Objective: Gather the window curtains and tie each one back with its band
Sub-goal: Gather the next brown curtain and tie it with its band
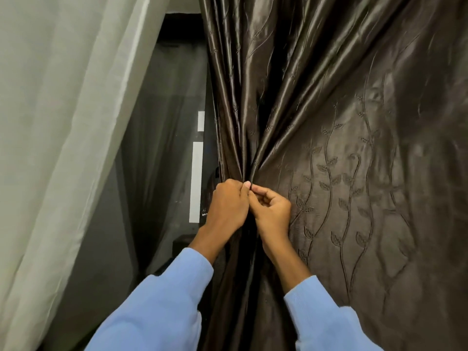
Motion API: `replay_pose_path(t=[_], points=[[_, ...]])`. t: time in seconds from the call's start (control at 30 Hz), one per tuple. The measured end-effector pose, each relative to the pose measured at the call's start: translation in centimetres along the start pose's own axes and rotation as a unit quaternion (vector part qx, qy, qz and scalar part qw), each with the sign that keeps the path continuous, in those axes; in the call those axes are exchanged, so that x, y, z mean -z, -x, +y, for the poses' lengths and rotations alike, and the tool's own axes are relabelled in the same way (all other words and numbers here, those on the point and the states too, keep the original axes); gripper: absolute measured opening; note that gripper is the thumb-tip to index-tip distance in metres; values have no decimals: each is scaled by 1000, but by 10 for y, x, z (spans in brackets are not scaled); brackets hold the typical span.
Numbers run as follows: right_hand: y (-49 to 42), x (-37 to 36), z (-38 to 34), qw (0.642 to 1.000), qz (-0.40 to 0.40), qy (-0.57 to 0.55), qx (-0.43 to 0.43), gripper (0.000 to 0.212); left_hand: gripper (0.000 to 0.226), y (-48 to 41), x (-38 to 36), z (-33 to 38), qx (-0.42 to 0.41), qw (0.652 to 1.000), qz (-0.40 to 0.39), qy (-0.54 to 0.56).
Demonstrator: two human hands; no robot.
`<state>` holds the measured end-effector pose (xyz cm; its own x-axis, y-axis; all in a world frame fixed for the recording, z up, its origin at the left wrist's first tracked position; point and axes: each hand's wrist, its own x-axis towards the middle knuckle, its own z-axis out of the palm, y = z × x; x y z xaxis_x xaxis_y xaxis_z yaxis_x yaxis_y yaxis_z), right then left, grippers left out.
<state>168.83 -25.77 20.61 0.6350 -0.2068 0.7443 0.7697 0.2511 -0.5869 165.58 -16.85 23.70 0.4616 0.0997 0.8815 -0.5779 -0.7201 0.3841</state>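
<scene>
Your left hand (228, 206) grips the bunched dark curtain (329, 148) at centre. Your right hand (272, 211), touching it at 3 o'clock, pinches the same bunch. At 9 o'clock hangs the sheer curtain (63, 122), with the window (174, 97) behind.

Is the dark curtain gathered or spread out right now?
Gathered: the dark curtain has folds converging into the grip of the left hand and right hand. No band shows.
</scene>
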Motion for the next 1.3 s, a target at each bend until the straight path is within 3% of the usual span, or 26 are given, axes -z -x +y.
replay_pose_path(t=[0.17, 0.47, 0.63, 0.7, 0.77, 0.83, 0.87, 0.97, 1.1, 1.2, 1.3], points=[[5, 10, -2, 997, -33, 63, 22, 8, 49, -8, -6, 8, -5, 1000, 2, -28], [3, 28, 1, 977, -24, 208, 29, 20, 36, -10, -19, 6, -15, 996, 28, -84], [8, 43, -18, 953, -81, 291, 39, 21, 30, -9, -18, 6, -44, 991, 17, -124], [15, 65, -28, 937, 5, 328, 118, 24, 30, -7, -17, 4, -61, 989, 9, -133], [23, 96, -36, 879, 156, 403, 201, 34, 32, -6, -19, 2, -69, 985, 16, -154], [24, 131, -44, 797, 288, 491, 203, 61, 33, -6, -23, 2, -70, 982, 20, -174], [22, 146, -46, 782, 321, 509, 164, 81, 33, -7, -26, 2, -70, 981, 18, -182], [11, 174, -51, 811, 315, 492, 26, 131, 31, -9, -36, 3, -75, 978, 10, -196], [-13, 174, -51, 853, 236, 462, -57, 149, 26, -12, -45, 2, -72, 974, 1, -214], [-30, 161, -51, 879, 192, 427, -88, 134, 19, -13, -44, 0, -75, 966, -5, -247], [-40, 151, -46, 887, 227, 399, -46, 82, 15, -11, -40, -1, -80, 958, -21, -275]])
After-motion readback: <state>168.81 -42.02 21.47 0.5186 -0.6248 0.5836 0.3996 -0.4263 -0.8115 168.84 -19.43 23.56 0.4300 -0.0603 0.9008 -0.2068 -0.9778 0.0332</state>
